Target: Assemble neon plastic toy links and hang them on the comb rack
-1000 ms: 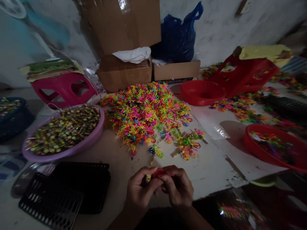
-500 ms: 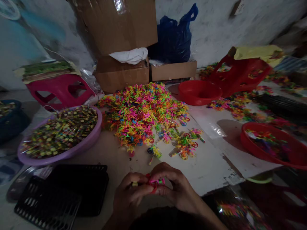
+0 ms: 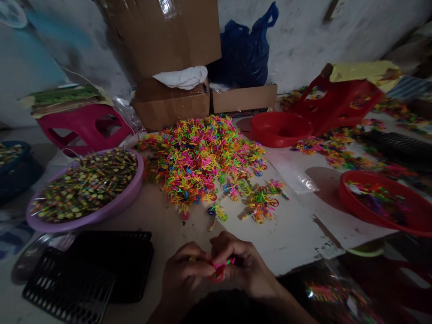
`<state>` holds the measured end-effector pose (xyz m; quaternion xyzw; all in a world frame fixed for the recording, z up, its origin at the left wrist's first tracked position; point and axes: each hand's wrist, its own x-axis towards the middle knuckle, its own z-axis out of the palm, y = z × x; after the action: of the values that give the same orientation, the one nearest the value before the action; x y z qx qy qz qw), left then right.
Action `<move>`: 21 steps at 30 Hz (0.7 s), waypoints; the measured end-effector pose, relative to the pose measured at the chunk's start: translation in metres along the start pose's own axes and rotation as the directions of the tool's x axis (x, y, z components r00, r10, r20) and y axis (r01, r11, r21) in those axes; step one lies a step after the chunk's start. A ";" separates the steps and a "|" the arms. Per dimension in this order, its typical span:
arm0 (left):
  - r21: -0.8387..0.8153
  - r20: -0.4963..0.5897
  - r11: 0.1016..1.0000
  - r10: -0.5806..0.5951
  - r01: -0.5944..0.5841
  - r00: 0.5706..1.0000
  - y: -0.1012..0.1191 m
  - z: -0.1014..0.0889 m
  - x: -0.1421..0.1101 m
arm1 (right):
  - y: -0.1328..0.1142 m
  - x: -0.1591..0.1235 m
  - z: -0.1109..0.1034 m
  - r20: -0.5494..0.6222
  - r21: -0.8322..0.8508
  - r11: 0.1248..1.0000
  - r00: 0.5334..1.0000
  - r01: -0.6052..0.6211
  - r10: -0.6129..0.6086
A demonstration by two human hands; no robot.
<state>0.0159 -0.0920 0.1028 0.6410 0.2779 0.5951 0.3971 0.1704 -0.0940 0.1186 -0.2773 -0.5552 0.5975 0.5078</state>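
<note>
Between my two hands is a small plastic toy piece [image 3: 219, 271], red and pink with a bit of green at its right end. My left hand [image 3: 185, 272] pinches its left side with thumb and fingers closed. On the other side, my right hand [image 3: 241, 265] grips it, the fingertips pressed in from above and the thumb below. The fingers hide much of its shape. Just beyond the hands lie a few loose assembled pieces [image 3: 217, 212], then a large heap of bright plastic pieces [image 3: 202, 157].
Left stands a purple basin [image 3: 135, 198] of small striped sticks, with black plastic trays [image 3: 114, 265] in front. Red basins [image 3: 281, 130] and a red stool [image 3: 334, 103] are on the right. Cardboard boxes [image 3: 172, 105] and a blue bag [image 3: 246, 54] stand behind the heap.
My right fingers have shifted over the piece, covering more of its pink part. The green end now tilts upward to the right. Both hands still hold it at about the same spot.
</note>
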 end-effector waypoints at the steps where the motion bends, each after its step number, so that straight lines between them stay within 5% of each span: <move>1: -0.025 0.005 1.000 -0.016 0.017 1.000 0.000 -0.001 -0.001 | 0.000 0.000 0.000 0.006 0.014 1.000 1.000 0.004 -0.004; 4: -0.040 0.020 0.996 -0.083 0.084 0.996 -0.004 -0.004 -0.003 | 0.003 -0.002 -0.003 0.000 0.009 1.000 1.000 -0.008 0.008; 6: -0.003 -0.018 0.970 -0.244 0.244 0.970 -0.008 -0.007 -0.003 | 0.008 -0.003 -0.007 -0.019 -0.027 0.998 0.999 -0.048 0.048; 7: -0.010 -0.065 0.931 -0.365 0.365 0.929 -0.011 -0.008 -0.002 | 0.011 -0.003 -0.009 -0.037 -0.046 0.996 0.997 -0.072 0.070; 9: -0.128 -0.171 0.789 -0.614 0.601 0.770 -0.018 -0.008 0.000 | 0.021 -0.003 -0.011 -0.083 -0.049 0.991 0.990 -0.121 0.116; 11: -0.279 -0.216 0.658 -0.753 0.699 0.622 -0.026 -0.004 0.001 | 0.032 -0.001 -0.011 -0.157 0.027 0.986 0.973 -0.165 0.167; 13: -0.354 -0.228 0.588 -0.809 0.727 0.542 -0.031 0.001 0.002 | 0.041 0.003 -0.007 -0.218 0.127 0.965 0.942 -0.231 0.254; 16: -0.374 -0.238 0.550 -0.835 0.747 0.495 -0.036 0.009 0.002 | 0.053 0.009 -0.004 -0.304 0.192 0.930 0.882 -0.314 0.361; 21: -0.449 -0.100 0.451 -0.883 0.771 0.458 -0.041 0.005 0.002 | 0.066 0.020 -0.016 -0.567 0.187 0.946 0.757 -0.264 0.324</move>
<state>0.0261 -0.0699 0.0696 0.2336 0.5111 0.4532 0.6920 0.1586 -0.0607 0.0574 -0.5081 -0.2897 0.5795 0.5676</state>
